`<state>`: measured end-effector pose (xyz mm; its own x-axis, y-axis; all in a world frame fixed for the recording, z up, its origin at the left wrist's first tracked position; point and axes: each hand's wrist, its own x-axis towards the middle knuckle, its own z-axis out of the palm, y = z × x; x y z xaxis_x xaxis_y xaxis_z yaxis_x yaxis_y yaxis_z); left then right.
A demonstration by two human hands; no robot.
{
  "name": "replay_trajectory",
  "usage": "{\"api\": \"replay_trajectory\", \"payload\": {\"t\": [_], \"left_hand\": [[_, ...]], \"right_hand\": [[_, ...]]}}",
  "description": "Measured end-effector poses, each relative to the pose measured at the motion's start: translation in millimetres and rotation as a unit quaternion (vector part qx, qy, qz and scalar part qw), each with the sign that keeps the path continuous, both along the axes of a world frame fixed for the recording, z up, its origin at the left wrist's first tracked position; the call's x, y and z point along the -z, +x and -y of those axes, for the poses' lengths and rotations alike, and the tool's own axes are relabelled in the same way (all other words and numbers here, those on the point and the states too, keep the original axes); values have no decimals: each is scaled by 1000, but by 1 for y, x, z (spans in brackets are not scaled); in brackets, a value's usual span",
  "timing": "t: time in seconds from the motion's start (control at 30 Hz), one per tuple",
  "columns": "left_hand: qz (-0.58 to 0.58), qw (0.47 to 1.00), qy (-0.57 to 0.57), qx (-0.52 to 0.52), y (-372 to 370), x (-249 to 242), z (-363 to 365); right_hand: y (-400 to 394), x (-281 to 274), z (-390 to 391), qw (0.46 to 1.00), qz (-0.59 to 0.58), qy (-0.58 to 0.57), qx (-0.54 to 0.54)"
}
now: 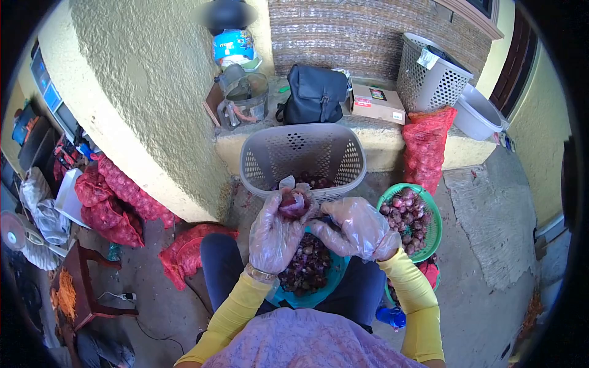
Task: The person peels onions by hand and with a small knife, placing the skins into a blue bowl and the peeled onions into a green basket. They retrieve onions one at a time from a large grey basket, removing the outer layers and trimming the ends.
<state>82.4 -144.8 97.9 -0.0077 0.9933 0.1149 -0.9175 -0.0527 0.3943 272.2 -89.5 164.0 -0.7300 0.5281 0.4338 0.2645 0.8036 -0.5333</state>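
My left hand [273, 236], in a clear plastic glove, is closed around a red onion [294, 204] with loose skin at its top. Close on its right is my right hand [359, 230], also gloved, its fingers curled together; what they grip is too small to make out. Below both hands, between my knees, a teal basin [334, 275] holds dark onion skins and pieces [305, 264]. Just beyond the hands stands a tall grey perforated basket [257, 156] with red onions [316, 180] at its bottom. A green basket [437, 221] heaped with small onions [405, 218] sits at the right.
Red mesh sacks of onions stand against the ledge [425, 147] and lie at the left [110, 208]. On the ledge are a black backpack [316, 95], a cardboard box [377, 105] and another laundry basket [423, 76]. A wooden stool [92, 294] and a cord are at lower left.
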Motion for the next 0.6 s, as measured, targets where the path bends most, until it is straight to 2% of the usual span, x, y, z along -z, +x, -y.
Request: {"api": "replay_trajectory", "payload": {"t": [0.13,0.23,0.3,0.33,0.4,0.5,0.6], "left_hand": [[44,999,-5,25,-3,0,2],[38,995,50,71,-5,4,2],[-40,999,10,-3,0,-4,5],[-39,999,9,-3,1,-10,8],[-59,998,-17,-22,4,-18,11],[-16,999,34,26,-1,-8,8],[-4,999,35,40,0,-9,8]], "right_hand": [[1,11,-3,999,30,28,20],[1,3,-1,998,54,28,2],[0,2,-2,995,91,34,24],[-2,1,-3,995,92,34,24],[-6,0,-2,999,-26,3,46],[-7,-4,-2,997,-3,-5,72],[-7,-3,-4,998,6,-4,66]]}}
